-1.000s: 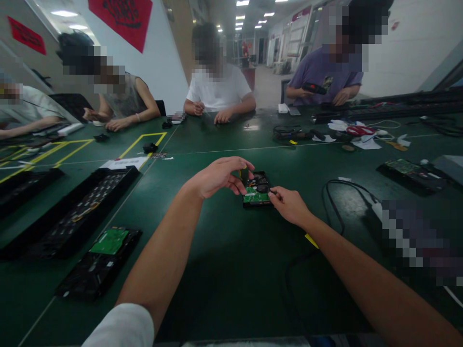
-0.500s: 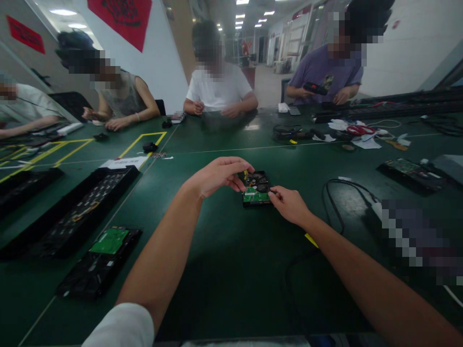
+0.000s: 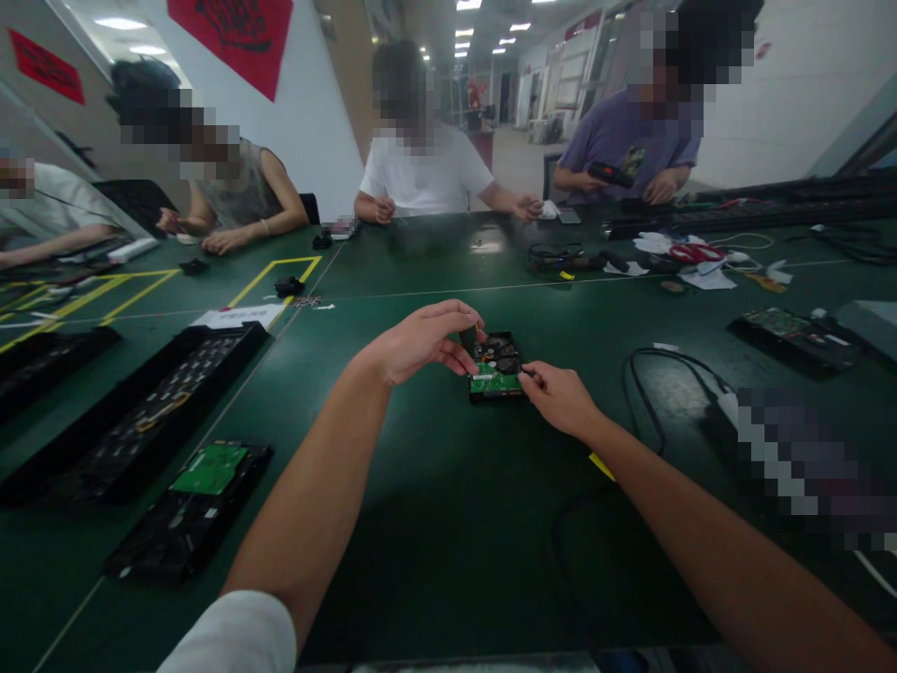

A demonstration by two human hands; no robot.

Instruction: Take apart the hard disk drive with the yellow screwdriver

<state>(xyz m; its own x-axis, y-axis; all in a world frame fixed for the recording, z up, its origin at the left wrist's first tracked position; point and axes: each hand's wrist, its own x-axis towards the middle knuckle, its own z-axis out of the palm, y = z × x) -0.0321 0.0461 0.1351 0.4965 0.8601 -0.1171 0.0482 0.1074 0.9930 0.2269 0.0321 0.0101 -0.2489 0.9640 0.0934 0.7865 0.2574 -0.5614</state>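
A black hard drive with a green circuit board (image 3: pixel 499 366) lies on the dark green table in the middle of the view. My left hand (image 3: pixel 438 344) is at its left side, fingers curved over the edge; something small and dark with a bit of yellow shows between thumb and fingers, too small to name. My right hand (image 3: pixel 557 394) has its fingers pinched at the drive's right edge, close to the board's corner. Part of the drive's left side is hidden behind my left fingers.
Another drive (image 3: pixel 210 469) and a long black tray (image 3: pixel 140 411) lie on the left. On the right are a third drive (image 3: pixel 791 335), a black cable (image 3: pixel 648 397) and a power strip. Several people sit across the table (image 3: pixel 434 449).
Both my hands stay almost in place, my left fingers shifting slightly at the drive. The person in white across the table has stretched a hand out toward a small white item.
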